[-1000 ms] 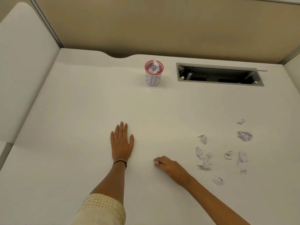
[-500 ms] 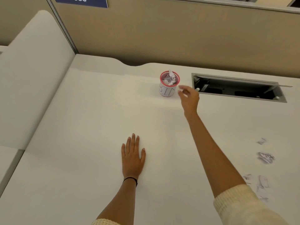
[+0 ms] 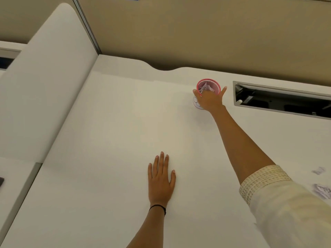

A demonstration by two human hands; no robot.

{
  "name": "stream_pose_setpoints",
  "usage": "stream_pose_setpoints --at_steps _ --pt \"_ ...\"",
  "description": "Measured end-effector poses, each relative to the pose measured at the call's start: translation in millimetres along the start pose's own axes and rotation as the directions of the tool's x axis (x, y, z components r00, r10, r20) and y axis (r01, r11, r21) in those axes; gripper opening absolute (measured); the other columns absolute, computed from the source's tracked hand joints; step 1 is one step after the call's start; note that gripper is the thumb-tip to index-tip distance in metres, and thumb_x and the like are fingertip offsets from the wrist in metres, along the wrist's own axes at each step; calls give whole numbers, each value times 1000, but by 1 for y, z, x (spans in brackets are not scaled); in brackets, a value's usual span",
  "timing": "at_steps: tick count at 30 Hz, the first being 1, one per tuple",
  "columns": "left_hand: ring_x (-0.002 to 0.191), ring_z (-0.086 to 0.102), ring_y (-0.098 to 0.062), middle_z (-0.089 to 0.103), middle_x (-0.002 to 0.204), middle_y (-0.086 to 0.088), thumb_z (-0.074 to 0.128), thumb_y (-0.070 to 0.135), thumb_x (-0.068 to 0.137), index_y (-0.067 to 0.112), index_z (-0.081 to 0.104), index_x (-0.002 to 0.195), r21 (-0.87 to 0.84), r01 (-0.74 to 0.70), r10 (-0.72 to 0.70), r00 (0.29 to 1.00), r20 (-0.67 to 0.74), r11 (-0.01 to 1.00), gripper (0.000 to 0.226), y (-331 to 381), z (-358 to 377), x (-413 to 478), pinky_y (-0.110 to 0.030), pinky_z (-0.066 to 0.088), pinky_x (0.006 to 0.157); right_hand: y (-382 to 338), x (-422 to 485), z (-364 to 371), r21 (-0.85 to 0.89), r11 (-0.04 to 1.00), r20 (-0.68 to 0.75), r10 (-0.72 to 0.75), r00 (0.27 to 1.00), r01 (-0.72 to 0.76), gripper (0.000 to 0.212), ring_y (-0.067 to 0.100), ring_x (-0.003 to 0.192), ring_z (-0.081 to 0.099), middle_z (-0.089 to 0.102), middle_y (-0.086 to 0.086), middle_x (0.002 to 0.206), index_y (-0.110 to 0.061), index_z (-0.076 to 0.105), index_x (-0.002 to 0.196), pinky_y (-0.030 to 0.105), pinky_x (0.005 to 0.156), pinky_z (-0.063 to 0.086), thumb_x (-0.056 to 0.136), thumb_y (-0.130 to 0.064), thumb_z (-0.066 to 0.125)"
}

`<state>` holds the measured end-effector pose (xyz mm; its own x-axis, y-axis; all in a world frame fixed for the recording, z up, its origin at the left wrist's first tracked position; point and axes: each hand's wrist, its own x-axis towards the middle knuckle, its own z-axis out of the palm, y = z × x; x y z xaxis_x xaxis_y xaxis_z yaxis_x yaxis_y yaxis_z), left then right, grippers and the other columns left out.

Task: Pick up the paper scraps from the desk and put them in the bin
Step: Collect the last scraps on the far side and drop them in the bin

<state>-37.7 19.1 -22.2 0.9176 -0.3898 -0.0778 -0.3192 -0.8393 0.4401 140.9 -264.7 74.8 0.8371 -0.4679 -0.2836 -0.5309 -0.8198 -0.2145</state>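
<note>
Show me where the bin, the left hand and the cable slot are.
bin [image 3: 215,82]: head view, on its pink rim.
left hand [image 3: 160,179]: head view, back of the hand.
cable slot [image 3: 279,102]: head view, dark opening.

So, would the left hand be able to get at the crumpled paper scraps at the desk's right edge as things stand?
Probably not easily: the left hand lies flat mid-desk, and the outstretched right arm crosses between it and the crumpled paper scraps.

White worktop: we see the pink-rimmed bin standing near the back edge, a recessed cable tray just right of it, paper scraps far right, left grip flat, palm down.
</note>
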Motion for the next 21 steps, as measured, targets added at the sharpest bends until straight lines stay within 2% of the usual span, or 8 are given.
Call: stream_pose_setpoints --at_steps 4,7,10,13,15,17,21 --pt "145 9 -15 13 158 3 26 39 95 20 19 150 -3 3 -3 1000 10 1000 58 0 -1 0 -39 7 117 3 15 -7 -77 997 137 28 990 -18 63 28 145 7 30 2 152 -19 21 146 61 110 -11 96 -56 13" --pt "145 9 -14 14 158 3 26 39 95 20 20 149 -6 7 -7 1000 15 1000 58 1 -1 0 -39 8 117 10 12 -11 -53 999 184 14 983 -5 59 32 144 9 24 7 154 -22 28 143 63 109 -10 95 -55 21" --pt "145 11 -15 14 157 3 26 39 94 20 21 149 -1 4 -4 1000 11 1000 59 1 -2 0 -39 8 117 23 1 -18 -59 986 37 -154 987 156 40 34 138 27 35 13 146 -18 33 138 64 112 3 100 -31 32" --pt "145 11 -16 14 157 3 24 40 94 19 21 149 9 0 0 1000 2 1000 59 1 -1 1 -40 8 117 39 -35 -21 276 912 -246 -239 940 304 37 26 131 40 47 10 140 -14 46 132 46 115 21 100 -27 32" --pt "145 10 -16 14 157 2 23 41 94 20 20 149 15 -7 7 1000 0 1000 59 0 -1 0 -40 8 118 57 -70 -14 416 854 -365 -158 917 313 36 21 132 40 47 7 141 -15 48 132 33 112 27 100 -25 37" --pt "145 10 -15 14 157 2 22 42 94 20 19 150 15 -12 12 1000 -5 1000 60 0 0 0 -41 8 118 87 -113 3 457 851 -402 -61 913 258 34 20 133 39 47 8 141 -13 52 129 27 111 24 98 -21 41" --pt "145 13 -17 16 157 1 19 44 94 19 20 150 27 -24 24 1000 -17 999 61 1 -1 -1 -41 8 118 156 -195 48 431 897 -364 75 928 96 30 25 129 44 52 11 135 -10 58 123 33 111 28 96 -9 44"
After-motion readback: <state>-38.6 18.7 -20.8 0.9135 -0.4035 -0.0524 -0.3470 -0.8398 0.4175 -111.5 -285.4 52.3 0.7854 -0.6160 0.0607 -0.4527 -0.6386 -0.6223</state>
